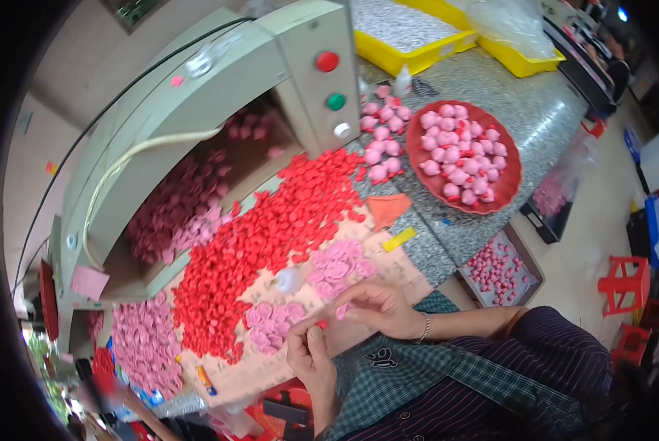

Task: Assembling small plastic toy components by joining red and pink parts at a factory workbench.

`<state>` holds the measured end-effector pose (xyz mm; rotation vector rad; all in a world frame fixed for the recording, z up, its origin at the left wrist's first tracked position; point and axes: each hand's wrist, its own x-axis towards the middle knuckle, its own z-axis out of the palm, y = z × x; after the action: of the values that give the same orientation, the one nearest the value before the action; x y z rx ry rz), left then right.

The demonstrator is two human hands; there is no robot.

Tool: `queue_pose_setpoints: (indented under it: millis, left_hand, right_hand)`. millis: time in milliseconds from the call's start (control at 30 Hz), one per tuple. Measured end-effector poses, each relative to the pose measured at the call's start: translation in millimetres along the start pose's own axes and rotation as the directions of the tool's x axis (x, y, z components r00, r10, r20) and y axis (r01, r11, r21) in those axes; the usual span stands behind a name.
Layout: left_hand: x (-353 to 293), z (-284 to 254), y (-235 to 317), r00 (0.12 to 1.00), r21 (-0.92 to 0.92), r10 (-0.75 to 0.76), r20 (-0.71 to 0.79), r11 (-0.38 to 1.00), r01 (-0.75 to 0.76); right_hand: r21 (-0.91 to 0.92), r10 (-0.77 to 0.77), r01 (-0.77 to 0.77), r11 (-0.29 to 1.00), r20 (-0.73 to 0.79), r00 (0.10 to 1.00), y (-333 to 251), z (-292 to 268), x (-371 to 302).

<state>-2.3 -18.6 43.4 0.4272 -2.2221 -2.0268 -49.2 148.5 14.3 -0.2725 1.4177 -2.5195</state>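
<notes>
My left hand (pixel 312 354) pinches a small red piece (pixel 322 324) between thumb and fingertips. Close by, my right hand (pixel 379 309), with a bracelet at the wrist, is closed on a small pink piece (pixel 342 312). The two pieces are apart. Just beyond my hands lie two loose heaps of flat pink pieces, one heap (pixel 272 325) nearer my left hand and the other heap (pixel 339 269) nearer my right. A small white squeeze bottle (pixel 287 279) stands between them. Behind stretches a broad pile of small red pieces (pixel 248 246).
A grey-green machine (pixel 197 88) with push buttons has pink pieces in its opening. At right, a red bowl (pixel 517 176) holds pink balls with red parts. Yellow trays (pixel 410 59) stand behind. A grey box (pixel 533 275) of small pieces and red stools (pixel 625 283) are below right.
</notes>
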Motion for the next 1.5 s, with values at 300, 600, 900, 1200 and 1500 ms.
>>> queue_pose_setpoints:
  millis: [300,600,900,1200,1500]
  left_hand:
    - [1,28,-16,0.994,0.012,0.086,-0.060,0.996,-0.086]
    - [-4,22,-31,0.983,-0.079,0.164,-0.079,0.982,-0.170]
    - [0,33,-18,0.992,-0.386,-0.038,0.121,0.919,0.082]
    - [-2,25,-20,0.994,-0.369,-0.027,0.102,0.927,0.063]
    - [5,17,-16,0.983,-0.193,-0.049,0.178,0.978,0.084]
  right_hand:
    - [0.098,0.068,-0.061,0.993,-0.072,0.995,13,3,1]
    - [0.160,0.185,-0.182,0.970,-0.001,0.983,4,4,-5]
    - [0.128,0.164,-0.159,0.979,-0.029,0.986,3,-5,-1]
    - [-0.075,0.176,-0.172,0.982,0.056,0.983,12,-3,-4]
    - [-0.001,0.211,-0.211,0.977,0.054,0.976,6,-3,-3]
